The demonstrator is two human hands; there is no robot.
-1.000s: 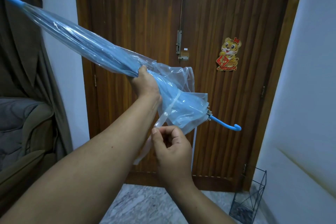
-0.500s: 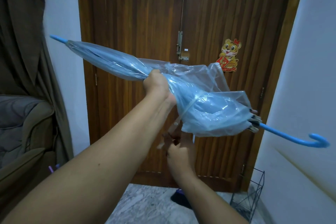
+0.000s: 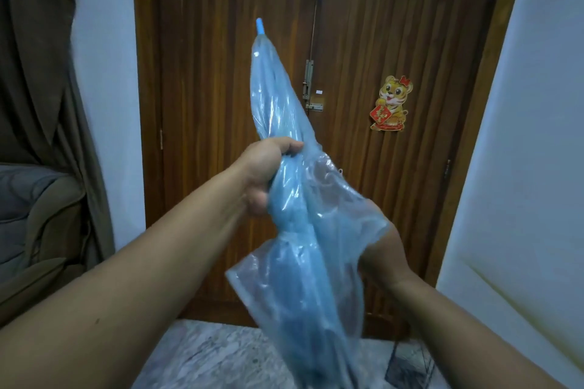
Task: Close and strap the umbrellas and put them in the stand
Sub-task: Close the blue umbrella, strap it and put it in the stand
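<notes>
Umbrella (image 3: 284, 148), translucent blue, folded, held up in front of wooden door (image 3: 395, 41). Head view, sole view:

Long axis near vertical, leaning slightly: blue tip (image 3: 261, 26) up and away toward door, handle end down toward camera, lost at bottom of frame. Canopy gathered tight in upper half, loose and ballooning below a pinched waist at mid-length.

Left hand (image 3: 265, 174) wrapped round canopy just above that waist, fingers curled fully about bundle, firm grip. Right hand (image 3: 384, 257) lower and to the right, mostly screened by loose plastic; touching or holding the folds, but finger posture not legible. Cannot tell whether anything pinched there. Strap not identifiable.

Judgement: strapping not confirmed done. Loose lower canopy lies directly against right hand, so right is the nearer hand for wrapping.

Wire stand (image 3: 407, 369) on floor at lower right, below and right of handle end; marble floor (image 3: 202, 357) beneath. Tiger sticker (image 3: 392, 103) on door.
</notes>
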